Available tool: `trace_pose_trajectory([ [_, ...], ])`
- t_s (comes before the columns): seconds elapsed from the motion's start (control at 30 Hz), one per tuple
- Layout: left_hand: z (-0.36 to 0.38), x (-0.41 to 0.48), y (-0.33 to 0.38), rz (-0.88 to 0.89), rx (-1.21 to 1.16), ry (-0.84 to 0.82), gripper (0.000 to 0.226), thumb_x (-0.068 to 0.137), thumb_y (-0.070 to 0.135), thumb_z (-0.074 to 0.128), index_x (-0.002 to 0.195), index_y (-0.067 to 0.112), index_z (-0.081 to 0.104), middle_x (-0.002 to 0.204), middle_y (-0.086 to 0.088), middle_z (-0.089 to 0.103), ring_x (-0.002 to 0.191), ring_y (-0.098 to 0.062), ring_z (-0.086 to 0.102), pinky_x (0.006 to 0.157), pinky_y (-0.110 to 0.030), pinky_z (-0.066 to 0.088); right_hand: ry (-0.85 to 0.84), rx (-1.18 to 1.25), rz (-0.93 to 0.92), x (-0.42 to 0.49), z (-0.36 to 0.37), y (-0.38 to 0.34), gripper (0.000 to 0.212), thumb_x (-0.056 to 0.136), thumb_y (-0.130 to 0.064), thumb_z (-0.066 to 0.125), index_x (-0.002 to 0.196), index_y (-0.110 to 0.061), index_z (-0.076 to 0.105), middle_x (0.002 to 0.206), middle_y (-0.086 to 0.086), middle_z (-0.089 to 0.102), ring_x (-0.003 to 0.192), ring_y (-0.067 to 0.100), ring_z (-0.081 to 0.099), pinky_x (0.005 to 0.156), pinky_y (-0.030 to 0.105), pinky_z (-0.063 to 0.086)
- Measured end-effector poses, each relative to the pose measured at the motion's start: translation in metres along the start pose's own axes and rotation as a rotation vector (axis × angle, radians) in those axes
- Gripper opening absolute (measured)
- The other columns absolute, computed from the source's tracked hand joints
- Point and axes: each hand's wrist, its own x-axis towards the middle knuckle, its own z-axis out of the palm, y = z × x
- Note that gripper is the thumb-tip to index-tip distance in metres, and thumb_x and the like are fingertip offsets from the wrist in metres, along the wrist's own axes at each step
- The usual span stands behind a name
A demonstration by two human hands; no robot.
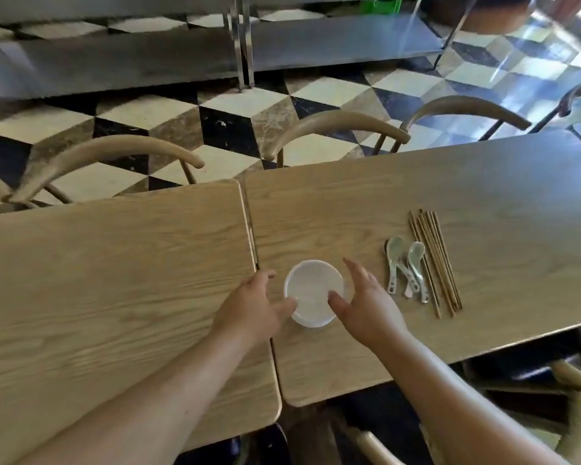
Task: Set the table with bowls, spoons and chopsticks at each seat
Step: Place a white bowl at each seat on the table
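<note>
Both hands flank the bowls (314, 293). The left hand (252, 303) and right hand (366, 297) have their fingers loosely spread, curled round nothing, and each thumb rests at the white rim between them. What sits between my palms looks like a stack, since a second rim shows under the top one, though I cannot count them.

Just outside my right hand lie the spoons (405, 270), heaped together. Touching them on their outer side are the chopsticks (433, 263), in a loose bundle. Beyond my fingertips the table (483, 203) runs out to the chairs (336, 129) along its far edge.

No seat is laid yet, I judge. If I lift with only my thumbs on that slick rim, the top bowl could slip, or drag the one beneath it along. A careless sweep of my right hand could scatter the spoons and roll the chopsticks.
</note>
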Motion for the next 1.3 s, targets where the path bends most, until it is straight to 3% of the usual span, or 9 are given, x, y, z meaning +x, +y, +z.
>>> trace_pose_trajectory([
  [0.13,0.029,0.017,0.005,-0.178,-0.313,-0.159,0.087,0.091,0.056,0.071,0.164,0.036,0.029,0.161,0.003,0.049,0.14,-0.026,0.054,0.108,-0.037,0.045,-0.064,0.287,0.198,0.026,0.014,0.011,0.072,0.099,-0.048,0.061,0.164,-0.032,0.032,0.153,0.001,0.058,0.133,0.024,0.059,0.099,0.039,0.05],
  [0.3,0.056,0.033,0.014,-0.373,-0.608,-0.28,0.05,0.106,0.04,0.05,0.154,0.035,0.04,0.13,-0.004,0.067,0.11,-0.025,0.071,0.095,-0.047,0.059,-0.129,0.462,0.317,0.047,0.026,0.009,0.039,0.1,-0.042,0.052,0.136,-0.032,0.063,0.116,-0.005,0.069,0.108,0.024,0.067,0.094,0.056,0.062],
  [0.5,0.061,0.03,0.017,-0.432,-0.78,-0.299,0.048,0.104,0.032,0.05,0.152,0.033,0.046,0.132,-0.003,0.068,0.112,-0.023,0.069,0.103,-0.045,0.048,-0.189,0.632,0.417,0.049,0.026,0.008,0.024,0.106,-0.019,0.049,0.123,-0.028,0.063,0.11,0.003,0.066,0.101,0.033,0.068,0.084,0.061,0.064],
  [0.67,0.054,0.011,0.014,-0.372,-0.862,-0.287,0.056,0.099,0.078,0.036,0.149,0.052,0.039,0.152,0.008,0.054,0.141,-0.028,0.053,0.113,-0.053,0.037,-0.239,0.854,0.534,0.033,0.032,0.007,0.026,0.105,-0.011,0.05,0.126,-0.02,0.062,0.113,0.012,0.065,0.096,0.034,0.069,0.089,0.061,0.063],
  [0.73,0.047,0.005,-0.001,-0.394,-0.902,-0.273,0.084,0.079,0.096,0.023,0.149,0.053,0.041,0.15,0.008,0.059,0.14,-0.025,0.055,0.114,-0.054,0.039,-0.249,0.899,0.545,0.025,0.039,-0.003,0.022,0.104,-0.01,0.051,0.12,-0.019,0.062,0.113,0.014,0.065,0.094,0.036,0.069,0.09,0.065,0.061],
  [0.8,0.035,-0.004,-0.018,-0.438,-1.001,-0.237,0.086,0.074,0.097,0.019,0.142,0.055,0.051,0.139,0.007,0.069,0.131,-0.023,0.063,0.105,-0.049,0.047,-0.266,0.934,0.539,0.018,0.048,-0.016,0.017,0.103,-0.009,0.052,0.114,-0.017,0.062,0.113,0.016,0.065,0.095,0.037,0.069,0.093,0.067,0.06],
  [0.93,0.0,-0.032,-0.058,-0.436,-1.016,-0.099,0.02,0.106,0.049,0.055,0.124,0.048,0.062,0.123,0.005,0.075,0.113,-0.026,0.074,0.074,-0.042,0.065,-0.332,0.952,0.506,-0.003,0.077,-0.058,0.022,0.1,-0.008,0.054,0.12,-0.009,0.063,0.116,0.02,0.066,0.1,0.04,0.07,0.088,0.058,0.063],
  [1.1,-0.046,-0.071,-0.152,-0.444,-1.054,0.041,0.052,0.094,-0.002,0.062,0.121,0.042,0.065,0.128,-0.01,0.07,0.112,-0.039,0.072,0.059,-0.041,0.063,-0.465,0.87,0.458,-0.042,0.132,-0.133,0.011,0.099,-0.013,0.059,0.11,-0.012,0.063,0.122,0.023,0.066,0.107,0.044,0.071,0.082,0.053,0.06],
  [1.3,-0.129,-0.13,-0.274,-0.443,-1.016,0.146,0.061,0.09,-0.007,0.049,0.118,0.045,0.064,0.128,-0.007,0.068,0.112,-0.034,0.069,0.062,-0.049,0.067,-0.517,0.844,0.404,-0.102,0.217,-0.24,0.026,0.098,-0.018,0.061,0.122,-0.007,0.062,0.126,0.026,0.066,0.097,0.043,0.07,0.074,0.047,0.06],
])
